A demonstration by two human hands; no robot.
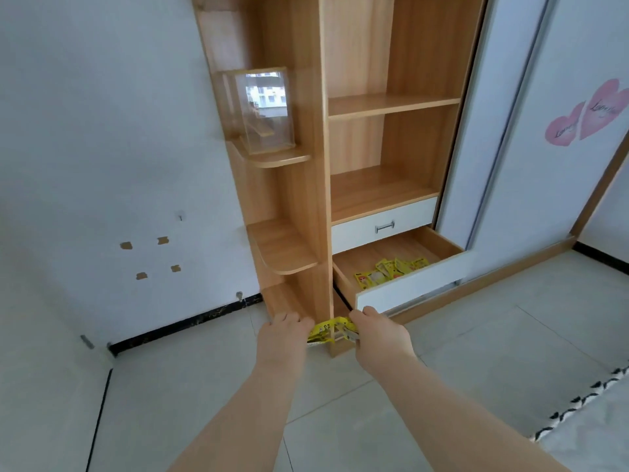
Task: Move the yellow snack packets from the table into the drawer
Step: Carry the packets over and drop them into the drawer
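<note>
We grip the yellow printed snack packets at lower centre, left hand and right hand both curled on them. Advice: lift them clear of the white-fronted wooden drawer, open at centre right, then release beside the stored yellow packets.

Home bedroom, wooden wardrobe with shelves, heart stickers, tiled floor

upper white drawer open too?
No, the upper white drawer sits closed; only the lower drawer is pulled out, yellow packets inside.
</note>
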